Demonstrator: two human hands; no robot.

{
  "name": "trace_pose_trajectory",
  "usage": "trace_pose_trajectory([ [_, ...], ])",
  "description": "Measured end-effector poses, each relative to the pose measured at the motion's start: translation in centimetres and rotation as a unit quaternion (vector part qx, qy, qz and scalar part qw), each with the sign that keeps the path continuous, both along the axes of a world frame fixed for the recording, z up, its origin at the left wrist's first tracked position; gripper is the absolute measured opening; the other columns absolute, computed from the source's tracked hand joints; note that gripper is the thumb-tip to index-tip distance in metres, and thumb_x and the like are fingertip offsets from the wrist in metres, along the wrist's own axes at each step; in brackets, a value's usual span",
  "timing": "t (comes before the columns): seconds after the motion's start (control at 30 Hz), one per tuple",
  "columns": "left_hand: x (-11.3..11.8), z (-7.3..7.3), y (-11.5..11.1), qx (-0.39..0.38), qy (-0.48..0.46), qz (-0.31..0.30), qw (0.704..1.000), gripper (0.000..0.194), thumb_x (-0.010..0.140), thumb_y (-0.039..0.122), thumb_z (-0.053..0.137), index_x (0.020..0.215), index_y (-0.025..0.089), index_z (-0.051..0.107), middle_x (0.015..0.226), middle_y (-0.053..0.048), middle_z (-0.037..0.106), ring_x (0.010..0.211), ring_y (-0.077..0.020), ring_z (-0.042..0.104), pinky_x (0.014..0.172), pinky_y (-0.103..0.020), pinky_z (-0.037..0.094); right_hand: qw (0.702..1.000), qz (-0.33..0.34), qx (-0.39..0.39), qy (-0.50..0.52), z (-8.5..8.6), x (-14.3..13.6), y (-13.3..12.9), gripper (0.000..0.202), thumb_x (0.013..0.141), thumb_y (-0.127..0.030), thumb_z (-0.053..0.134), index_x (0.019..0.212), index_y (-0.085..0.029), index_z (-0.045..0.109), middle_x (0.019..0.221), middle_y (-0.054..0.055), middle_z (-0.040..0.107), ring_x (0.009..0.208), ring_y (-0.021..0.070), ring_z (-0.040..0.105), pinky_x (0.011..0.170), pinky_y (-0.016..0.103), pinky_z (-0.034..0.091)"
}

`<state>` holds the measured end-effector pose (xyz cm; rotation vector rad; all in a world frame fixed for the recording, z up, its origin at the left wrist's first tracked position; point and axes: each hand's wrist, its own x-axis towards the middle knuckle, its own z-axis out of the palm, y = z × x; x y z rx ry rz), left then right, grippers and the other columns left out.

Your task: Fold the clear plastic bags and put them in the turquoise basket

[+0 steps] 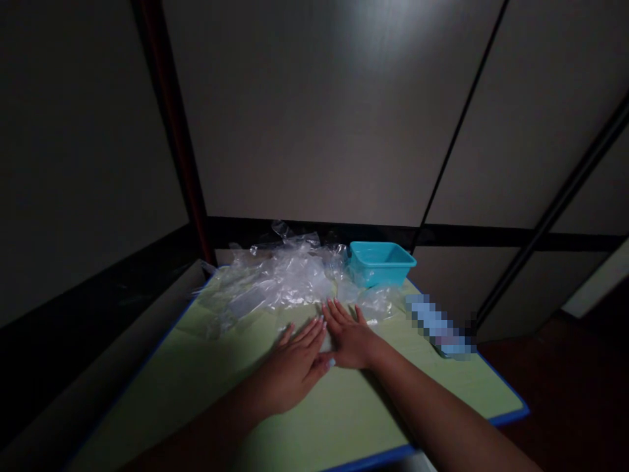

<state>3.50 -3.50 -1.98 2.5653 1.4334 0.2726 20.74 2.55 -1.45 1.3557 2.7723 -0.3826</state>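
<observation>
Both hands rest flat on the yellow-green tabletop (339, 413), side by side near its middle. My left hand (297, 364) has its fingers stretched forward, the thumb reaching toward the other hand. Close beside it, my right hand (351, 337) lies palm down with fingers extended, their tips near the edge of the plastic. A crumpled heap of clear plastic bags (295, 272) spreads just beyond the fingertips. Nothing shows in either hand; what may lie under the palms is hidden.
A turquoise plastic basin (381, 265) stands at the back right, with clear plastic against its front. A blurred-out flat object (439, 331) lies along the right edge. Blue edging (511, 414) borders the table. Dark-trimmed panels (314, 131) rise behind it.
</observation>
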Motion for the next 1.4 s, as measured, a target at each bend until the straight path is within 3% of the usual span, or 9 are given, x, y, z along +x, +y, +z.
trace_pose_trajectory([
  [0.2,-0.3,-0.6,0.1,-0.019,0.039,-0.005,0.999,0.062,0.089,0.054,0.017,0.140,0.019,0.021,0.146,-0.007,0.017,0.135,-0.0207,0.015,0.108,-0.045,0.016,1.000,0.000,0.000,0.031,-0.5,0.0,0.1,0.099,0.072,-0.068,0.039,0.141,-0.013,-0.006,0.146,0.010,-0.009,0.135,0.0250,-0.008,0.102,0.055,-0.009],
  [0.37,-0.1,-1.3,0.1,0.003,0.082,0.080,0.993,0.064,0.088,0.055,0.019,0.140,0.017,0.023,0.146,-0.009,0.017,0.135,-0.0243,0.012,0.105,-0.051,0.018,0.999,-0.003,-0.004,0.035,-0.5,-0.1,0.1,0.099,0.072,-0.067,0.040,0.141,-0.013,-0.006,0.147,0.009,-0.008,0.135,0.0252,-0.010,0.101,0.055,-0.011],
  [0.5,-0.1,-1.6,0.0,0.011,0.102,0.102,0.990,0.066,0.086,0.055,0.021,0.140,0.016,0.024,0.146,-0.011,0.016,0.135,-0.0261,0.011,0.104,-0.050,0.019,0.999,0.001,-0.009,0.035,-0.4,-0.1,0.2,0.099,0.072,-0.067,0.040,0.141,-0.014,-0.007,0.147,0.009,-0.009,0.135,0.0258,-0.010,0.101,0.056,-0.011],
  [0.8,0.4,-0.8,-0.4,0.018,0.160,0.211,0.964,0.071,0.081,0.059,0.036,0.139,0.019,0.026,0.141,-0.025,0.025,0.129,-0.0435,0.017,0.095,-0.059,0.022,0.999,0.006,-0.007,0.043,-0.7,0.1,0.4,0.102,0.070,-0.070,0.042,0.142,-0.015,-0.004,0.147,0.011,-0.007,0.135,0.0278,-0.008,0.100,0.057,-0.011],
  [0.9,0.3,-0.4,0.1,0.038,0.137,0.218,0.966,0.061,0.086,0.048,0.034,0.140,0.021,0.023,0.141,-0.021,0.029,0.130,-0.0393,0.020,0.096,-0.059,0.021,0.999,0.003,-0.001,0.049,-0.7,0.0,0.1,0.098,0.071,-0.070,0.040,0.142,-0.017,-0.002,0.147,0.012,-0.005,0.135,0.0291,-0.007,0.100,0.058,-0.010],
  [1.07,-0.6,0.4,1.3,0.077,0.029,0.176,0.981,0.053,0.089,0.030,0.025,0.141,0.018,0.018,0.146,-0.013,0.020,0.135,-0.0245,0.013,0.102,-0.053,0.018,0.995,0.002,0.034,0.099,-0.2,0.0,0.1,0.087,0.076,-0.069,0.035,0.142,-0.023,0.003,0.148,0.011,0.001,0.135,0.0298,0.000,0.099,0.060,-0.008],
  [1.17,-0.9,0.6,1.6,0.078,-0.007,0.140,0.987,0.051,0.089,0.029,0.026,0.139,0.019,0.022,0.146,-0.010,0.023,0.134,-0.0218,0.018,0.103,-0.053,0.017,0.983,-0.057,0.092,0.151,0.4,0.9,1.4,0.076,0.081,-0.063,0.033,0.142,-0.022,0.011,0.147,0.012,0.015,0.134,0.0289,0.013,0.101,0.058,-0.001],
  [1.23,-0.9,0.5,1.5,0.069,-0.003,0.125,0.990,0.050,0.088,0.031,0.031,0.137,0.023,0.028,0.144,-0.009,0.027,0.133,-0.0234,0.021,0.102,-0.056,0.015,0.965,-0.128,0.137,0.185,0.8,2.0,2.7,0.067,0.085,-0.055,0.033,0.140,-0.018,0.023,0.143,0.014,0.027,0.130,0.0286,0.024,0.102,0.055,0.012],
  [1.4,-0.7,0.1,1.2,0.048,0.051,0.091,0.993,0.045,0.084,0.030,0.045,0.128,0.039,0.041,0.145,-0.006,0.026,0.134,-0.0288,0.015,0.098,-0.063,0.012,0.913,-0.228,0.224,0.252,1.7,4.5,5.0,0.046,0.086,-0.042,0.041,0.119,-0.013,0.052,0.114,0.014,0.056,0.105,0.0237,0.050,0.089,0.034,0.037],
])
